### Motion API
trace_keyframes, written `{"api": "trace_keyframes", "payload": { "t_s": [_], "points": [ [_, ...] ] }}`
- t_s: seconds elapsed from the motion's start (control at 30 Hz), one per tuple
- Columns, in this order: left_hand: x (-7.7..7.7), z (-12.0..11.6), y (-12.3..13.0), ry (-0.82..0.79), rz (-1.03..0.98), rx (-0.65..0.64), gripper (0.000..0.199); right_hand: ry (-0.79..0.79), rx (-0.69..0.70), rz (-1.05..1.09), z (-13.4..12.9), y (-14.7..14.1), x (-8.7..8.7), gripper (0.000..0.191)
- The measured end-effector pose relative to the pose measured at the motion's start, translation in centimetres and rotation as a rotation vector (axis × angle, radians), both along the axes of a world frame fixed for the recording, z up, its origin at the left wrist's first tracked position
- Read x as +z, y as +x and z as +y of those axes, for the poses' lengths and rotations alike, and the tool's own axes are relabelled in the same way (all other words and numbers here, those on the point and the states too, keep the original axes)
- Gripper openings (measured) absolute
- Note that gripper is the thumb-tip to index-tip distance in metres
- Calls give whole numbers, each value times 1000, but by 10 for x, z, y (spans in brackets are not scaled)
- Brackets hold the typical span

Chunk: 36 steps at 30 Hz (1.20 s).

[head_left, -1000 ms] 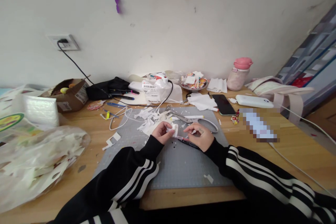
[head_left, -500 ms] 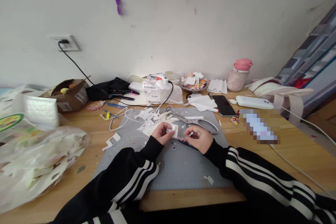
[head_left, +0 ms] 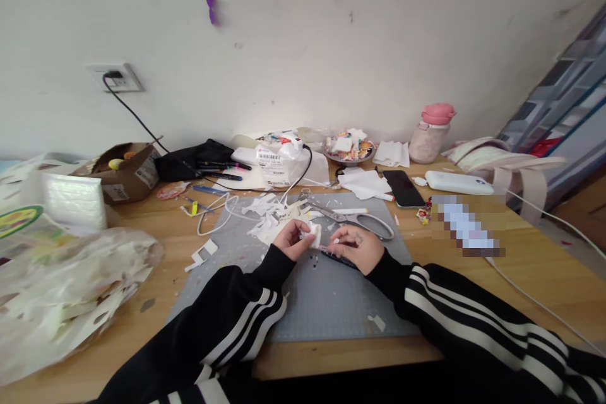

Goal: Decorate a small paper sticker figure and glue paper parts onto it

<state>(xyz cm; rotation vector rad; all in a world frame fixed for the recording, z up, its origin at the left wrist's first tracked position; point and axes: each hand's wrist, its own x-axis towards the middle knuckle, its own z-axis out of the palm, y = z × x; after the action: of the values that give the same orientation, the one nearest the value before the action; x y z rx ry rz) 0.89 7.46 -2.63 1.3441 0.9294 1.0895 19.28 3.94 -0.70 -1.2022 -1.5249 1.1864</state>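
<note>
My left hand (head_left: 292,241) pinches a small white piece (head_left: 314,235) between thumb and fingers, above the grey cutting mat (head_left: 326,303). Just to its right, my right hand (head_left: 358,247) is closed, fingertips together, with a tiny white bit at them. Whatever else the right fingers hold is too small to make out. Under the right hand lies a dark, slim object (head_left: 338,257), partly hidden by the fingers. Scissors (head_left: 374,225) with grey handles rest on the mat behind the right hand. White paper scraps (head_left: 272,218) lie behind the left hand.
A clear plastic bag of scraps (head_left: 85,297) covers the table's left side. At the back stand a cardboard box (head_left: 118,173), a bowl of scraps (head_left: 350,148) and a pink-lidded bottle (head_left: 430,132). A black phone (head_left: 404,189) and a white power bank (head_left: 459,184) lie at right.
My right hand's fingers have shifted very slightly, and the tiny white bit has moved a little left. My left hand stays in place with the white piece. The view has tilted slightly.
</note>
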Motion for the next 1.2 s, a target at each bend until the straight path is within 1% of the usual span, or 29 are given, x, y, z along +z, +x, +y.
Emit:
{"api": "trace_keyframes", "payload": {
  "t_s": [0.17, 0.37, 0.5, 0.63, 0.77, 0.97, 1.03, 1.2],
  "points": [
    [-1, 1, -1, -2, 9, -8, 40, 58, -14, -61, -1, 0, 2, 17],
    [-1, 1, -1, -9, 12, -15, 40, 186, 0, -134, 0, 2, 3, 11],
    [-2, 2, -1, -7, 9, -13, 40, 287, 48, -135, 3, 3, 2, 17],
    [-2, 2, -1, -5, 12, -16, 40, 344, 61, -133, 4, 5, 1, 26],
    [-1, 2, -1, -7, 18, -19, 41, 332, 32, -143, 3, 5, 1, 24],
    [-1, 1, -1, -7, 17, -14, 42, 191, -20, -166, 0, 3, -1, 21],
    [-1, 1, -1, -9, 16, -16, 42, 164, -27, -177, 1, 3, -1, 17],
    [0, 0, -1, -7, 7, -17, 41, 179, -28, -217, 2, 4, 3, 10]
  ]
}}
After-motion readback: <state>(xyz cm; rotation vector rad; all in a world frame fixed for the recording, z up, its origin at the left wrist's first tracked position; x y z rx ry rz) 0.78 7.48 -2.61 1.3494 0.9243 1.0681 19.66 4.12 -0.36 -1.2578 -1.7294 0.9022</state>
